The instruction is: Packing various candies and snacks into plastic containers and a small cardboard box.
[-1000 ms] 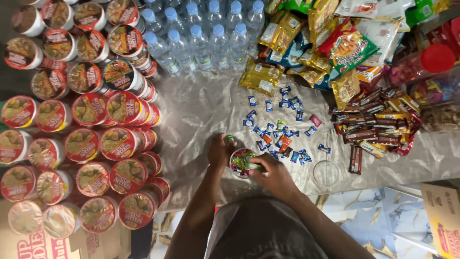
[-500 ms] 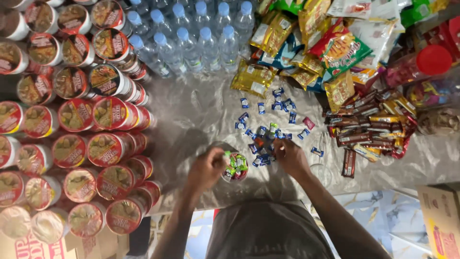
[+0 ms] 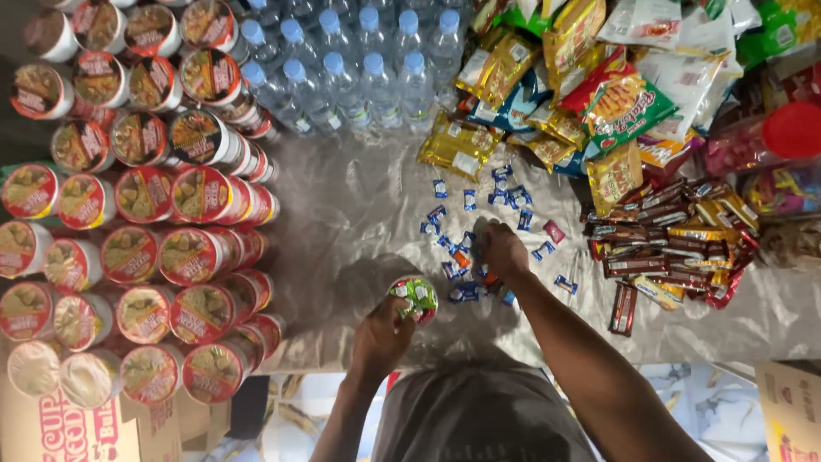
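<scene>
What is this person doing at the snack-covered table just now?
A person leans over a silvery cloth. The left hand holds a small clear cup of wrapped sweets; the right hand reaches into the scattered blue-wrapped candies. Stacked noodle cups stand to one side, water bottles behind, chocolate bars opposite.

Cup noodles (image 3: 137, 248) are stacking up left, water bottles (image 3: 359, 60) are standing behind, snack packets (image 3: 616, 94) are lying right, and small candies (image 3: 466, 227) are sitting mid-tabletop (image 3: 351, 214) beside the jar (image 3: 416, 297).
</scene>
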